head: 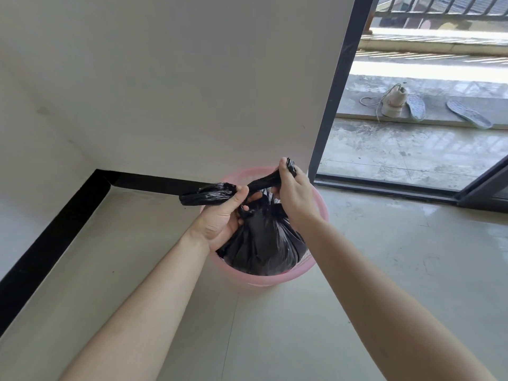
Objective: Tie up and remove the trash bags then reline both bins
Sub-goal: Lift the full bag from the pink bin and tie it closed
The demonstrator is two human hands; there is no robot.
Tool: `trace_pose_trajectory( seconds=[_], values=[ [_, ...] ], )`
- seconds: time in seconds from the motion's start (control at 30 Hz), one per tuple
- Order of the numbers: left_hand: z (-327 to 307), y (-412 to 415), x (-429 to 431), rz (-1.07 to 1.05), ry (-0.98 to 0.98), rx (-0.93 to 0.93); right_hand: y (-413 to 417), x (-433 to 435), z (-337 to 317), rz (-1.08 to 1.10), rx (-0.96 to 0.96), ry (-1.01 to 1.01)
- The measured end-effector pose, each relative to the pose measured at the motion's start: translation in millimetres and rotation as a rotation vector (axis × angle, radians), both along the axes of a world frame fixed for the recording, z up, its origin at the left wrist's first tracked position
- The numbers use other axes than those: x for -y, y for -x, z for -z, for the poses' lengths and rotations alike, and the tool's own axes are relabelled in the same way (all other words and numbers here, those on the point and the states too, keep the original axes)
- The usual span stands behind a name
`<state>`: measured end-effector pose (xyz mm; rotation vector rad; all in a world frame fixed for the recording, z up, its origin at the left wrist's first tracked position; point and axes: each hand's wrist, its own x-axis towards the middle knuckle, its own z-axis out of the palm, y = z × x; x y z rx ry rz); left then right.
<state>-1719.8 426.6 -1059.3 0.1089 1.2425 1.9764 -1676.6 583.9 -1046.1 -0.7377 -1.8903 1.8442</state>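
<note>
Both hands' fingers, left hand [220, 215] and right hand [295, 192], clench twisted glossy black bag [261, 243] ends above round pink bin [275, 279].

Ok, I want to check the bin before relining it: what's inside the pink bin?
A black trash bag sits in the pink bin, its two twisted ends gripped by the left hand and right hand. The bag's contents and the bin's bottom are covered.

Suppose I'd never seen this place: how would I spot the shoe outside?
Look through the dark-framed doorway on the right, out to the balcony. On the low concrete step there, the shoe sits at the left end. It is the only bulky, pale thing with loose laces trailing; its neighbours to the right are two flat grey insoles.
</note>
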Motion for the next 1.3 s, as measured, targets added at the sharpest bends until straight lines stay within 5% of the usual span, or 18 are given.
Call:
trace_pose_trajectory(
  seconds=[0.17,0.37,0.43,0.53,0.6,0.7,0.83,1.13,1.3],
  values=[
    [-1,6,0,-0.06,0.022,-0.007,-2,3,-8,0.044,-0.221,0.067],
    [0,10,6,-0.056,-0.018,0.0,-15,-1,0,0.03,-0.196,0.119],
    [0,11,9,-0.067,0.009,-0.037,-18,-7,1,-0.062,-0.034,0.005],
    [-3,14,19,-0.117,0.004,-0.083,-21,-23,2,-0.246,0.273,-0.454],
    [-6,15,25,-0.118,0.019,-0.134,-22,-31,-2,-0.254,0.243,-0.666],
    [-10,14,28,-0.068,0.052,-0.193,-15,-32,-17,-0.402,0.067,-0.72],
    [-12,11,26,0.029,0.098,-0.264,-4,-18,-22,-0.67,0.147,-0.849],
    [-6,8,16,-0.371,0.469,-0.765,-13,-5,-3,-0.623,0.149,-0.827],
    [2,0,12,-0.467,0.552,-0.8,-17,-1,-3,-0.682,0.138,-0.742]
  ],
)
